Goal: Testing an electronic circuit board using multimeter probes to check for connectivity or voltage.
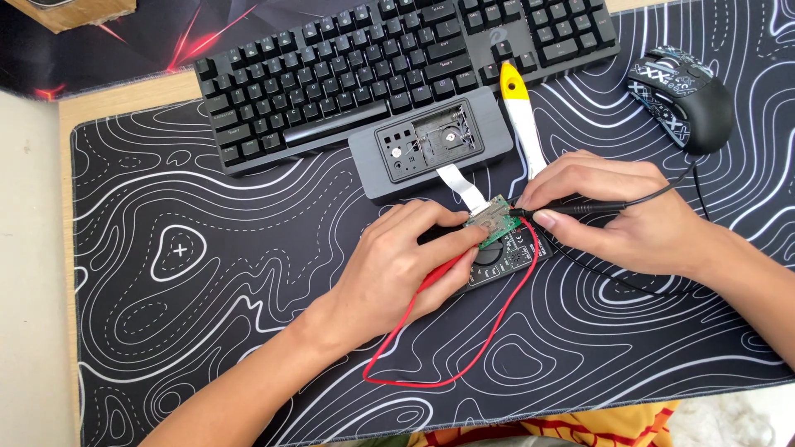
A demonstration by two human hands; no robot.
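Left hand (406,265) grips red probe (443,269), right hand (617,211) pinches black probe (571,209); both tips touch green circuit board (494,222) mid-mat (207,331)

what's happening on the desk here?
A person is probing a small green circuit board with two meter leads. The left hand holds the red probe against the board; the right hand holds the black probe to its edge. The board sits over a black multimeter and hangs by a white ribbon cable from an opened grey device. A keyboard, mouse and yellow-tipped white tool lie behind.
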